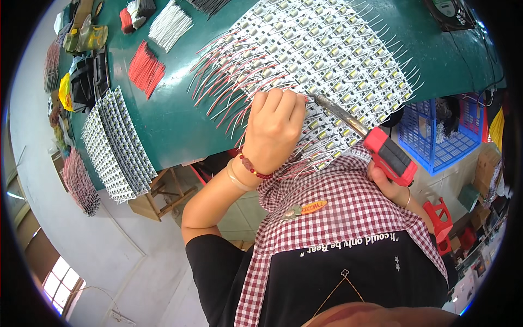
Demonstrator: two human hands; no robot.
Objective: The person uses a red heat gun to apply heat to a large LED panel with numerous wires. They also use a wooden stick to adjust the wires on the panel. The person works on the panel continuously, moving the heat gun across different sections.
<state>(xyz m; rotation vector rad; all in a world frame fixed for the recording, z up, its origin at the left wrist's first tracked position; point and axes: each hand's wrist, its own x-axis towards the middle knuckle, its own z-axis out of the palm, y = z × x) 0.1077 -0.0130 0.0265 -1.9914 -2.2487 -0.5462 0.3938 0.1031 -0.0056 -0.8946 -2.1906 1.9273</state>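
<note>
A wide sheet of small white LED boards lies on the green table in front of me and reaches the near edge. Red, white and dark wires fan out from its left side, with short pale wires along its right. My left hand is closed in a pinch low over the boards; its fingers hide what they hold. My right hand grips the red and black handle of a soldering iron. The iron's metal barrel points up and left, its tip close to my left fingertips, at the boards.
Bundles of red wires and white wires lie farther left. More LED panels overhang the table's left end. A black device sits far right, its cord trailing. Below are a blue crate and a red stool.
</note>
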